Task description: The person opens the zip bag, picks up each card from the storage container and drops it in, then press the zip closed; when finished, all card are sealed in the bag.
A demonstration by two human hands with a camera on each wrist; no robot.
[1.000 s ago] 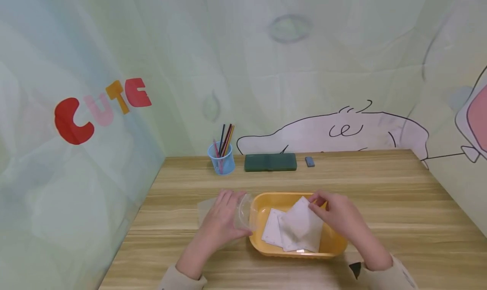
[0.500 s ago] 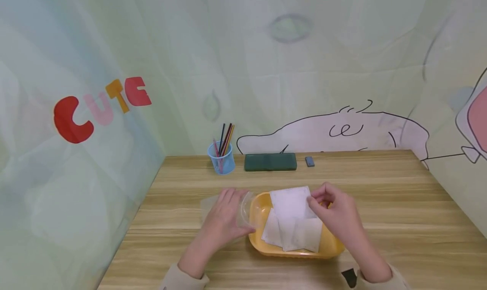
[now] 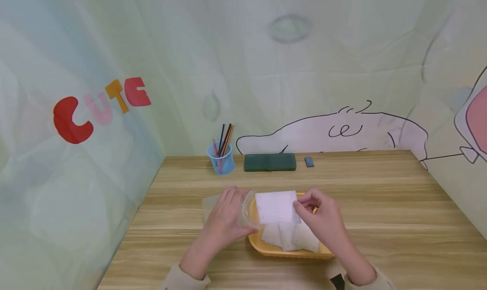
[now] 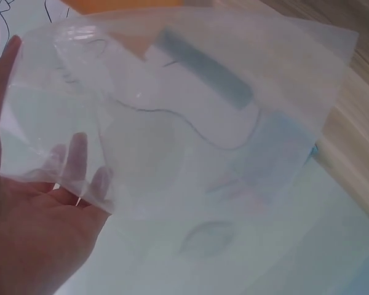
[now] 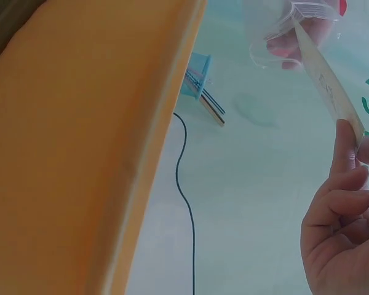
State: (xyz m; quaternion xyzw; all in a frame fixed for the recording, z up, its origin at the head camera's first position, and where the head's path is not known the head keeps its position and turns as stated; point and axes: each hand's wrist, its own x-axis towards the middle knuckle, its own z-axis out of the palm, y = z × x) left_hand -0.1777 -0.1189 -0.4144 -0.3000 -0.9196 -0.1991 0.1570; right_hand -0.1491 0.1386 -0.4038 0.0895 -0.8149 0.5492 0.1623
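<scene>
Down at the bottom centre of the head view, the person's left hand [image 3: 224, 216] is wrapped round a clear plastic bag [image 4: 190, 135], thumb on one side and fingers on the other, so from my seat that one's grasping. The bag's rounded mouth faces toward the middle of the frame and its flat end sticks out left behind the knuckles. Just right of it, the right hand [image 3: 322, 214] is pinching a white card [image 3: 274, 207] by its right edge, thumb against index finger. That card is over the yellow tray [image 3: 258, 244] at lower centre, its left edge right at the bag's mouth; my right wrist feed shows the far end overlapping the opening, but I honestly can't tell if it's inside. More white cards [image 3: 306, 238] lie overlapping in the tray under it. Further up, mid-frame, I've got a blue cup [image 3: 223, 165] with pencils [image 3: 226, 142] leaning in it, then a dark green pencil case [image 3: 269, 162], then a small blue eraser [image 3: 309, 162], all along the back of the wooden table [image 3: 384, 197]. Upper left, colourful letters [image 3: 120, 99] spell CUTE on the wall.
</scene>
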